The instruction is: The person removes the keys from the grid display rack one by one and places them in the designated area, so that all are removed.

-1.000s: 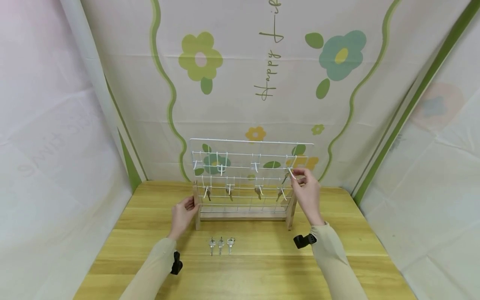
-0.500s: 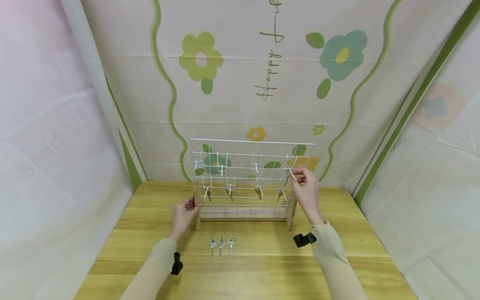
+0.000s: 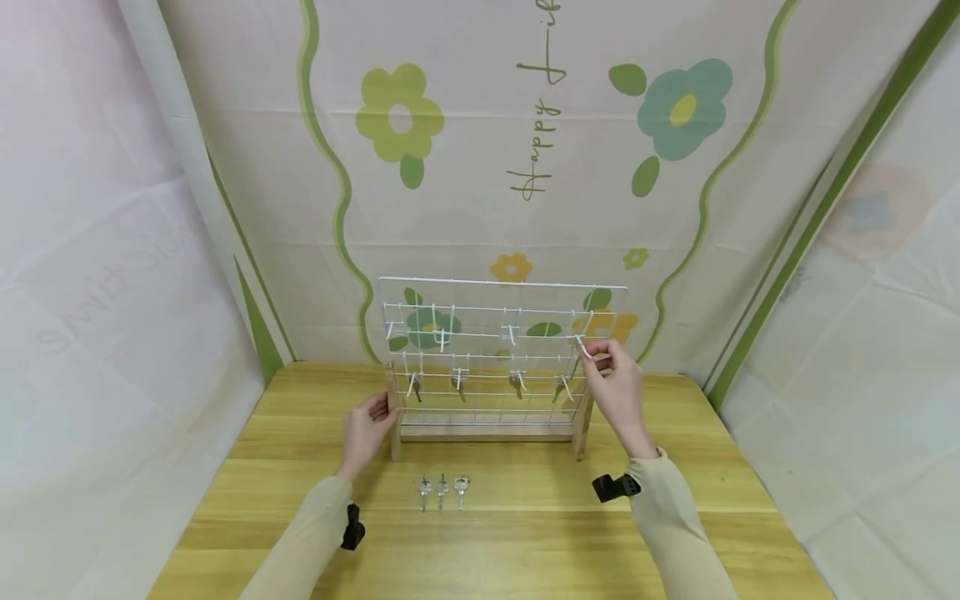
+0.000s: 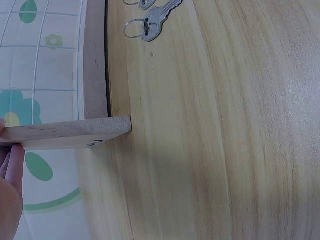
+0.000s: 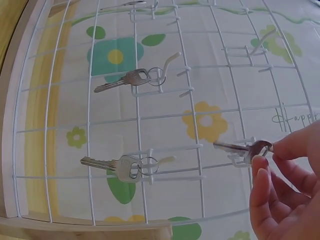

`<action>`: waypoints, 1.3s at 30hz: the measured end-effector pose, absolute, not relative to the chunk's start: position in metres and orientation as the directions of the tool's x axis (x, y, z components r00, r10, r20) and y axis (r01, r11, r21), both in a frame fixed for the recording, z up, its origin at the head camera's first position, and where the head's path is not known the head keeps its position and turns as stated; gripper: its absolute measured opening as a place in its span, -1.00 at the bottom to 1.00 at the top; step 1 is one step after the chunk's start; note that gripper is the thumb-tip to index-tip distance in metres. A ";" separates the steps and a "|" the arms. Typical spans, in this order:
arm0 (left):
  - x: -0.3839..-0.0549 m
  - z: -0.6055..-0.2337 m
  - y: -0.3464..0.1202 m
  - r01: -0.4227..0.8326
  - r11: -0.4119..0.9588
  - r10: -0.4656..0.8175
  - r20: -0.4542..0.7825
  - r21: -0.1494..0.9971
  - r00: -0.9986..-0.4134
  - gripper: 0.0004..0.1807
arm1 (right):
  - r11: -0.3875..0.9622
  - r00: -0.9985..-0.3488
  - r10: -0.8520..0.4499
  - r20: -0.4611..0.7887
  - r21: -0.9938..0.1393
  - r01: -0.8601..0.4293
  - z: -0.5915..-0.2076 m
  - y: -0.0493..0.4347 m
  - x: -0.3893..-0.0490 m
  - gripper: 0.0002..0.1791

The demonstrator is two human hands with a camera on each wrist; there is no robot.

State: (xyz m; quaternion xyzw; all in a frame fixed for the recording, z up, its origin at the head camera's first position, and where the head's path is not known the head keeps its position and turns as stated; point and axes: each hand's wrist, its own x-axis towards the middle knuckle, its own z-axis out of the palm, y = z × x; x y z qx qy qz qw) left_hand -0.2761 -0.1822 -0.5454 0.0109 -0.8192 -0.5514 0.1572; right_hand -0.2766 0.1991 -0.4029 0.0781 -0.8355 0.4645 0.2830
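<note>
A white wire rack (image 3: pixel 504 284) stands upright in a wooden frame. At its left side my left hand (image 3: pixel 366 432) grips the wooden upright (image 4: pixel 65 131), thumb and fingers on opposite sides of it. My right hand (image 3: pixel 617 385) is at the top right hook (image 3: pixel 583 347). In the right wrist view its thumb and fingertips pinch a key (image 5: pixel 258 150) close against that hook, the fingers partly covering the key's ring. Other keys, such as a silver key (image 5: pixel 127 168) and a darker key (image 5: pixel 132 78), hang by rings from the lower row of hooks.
Three loose keys (image 3: pixel 442 490) lie side by side on the wooden table (image 3: pixel 525 533) in front of the rack. Upper hooks further left, such as a white hook (image 3: pixel 442 337), hold no key. A flowered cloth (image 3: pixel 480 167) hangs behind the table.
The right wrist and forearm have shifted slightly right and down, while the fingertips stay at the top right hook. My left hand keeps its grip on the upright.
</note>
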 end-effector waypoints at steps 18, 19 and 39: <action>-0.274 -0.545 -0.185 0.136 0.389 -0.192 0.225 0.911 -0.955 -0.58 | 0.554 -0.792 0.077 0.606 -0.686 -0.471 -0.400 0.204 -0.260 -0.94; -0.274 -0.545 -0.185 0.137 0.388 -0.193 0.225 0.912 -0.955 -0.58 | 0.551 -0.789 0.075 0.609 -0.685 -0.477 -0.399 0.204 -0.259 -0.94; -0.276 -0.542 -0.182 0.171 0.382 -0.183 0.256 0.908 -0.949 -0.61 | 0.587 -0.816 -0.017 0.578 -0.655 -0.476 -0.413 0.196 -0.240 -0.94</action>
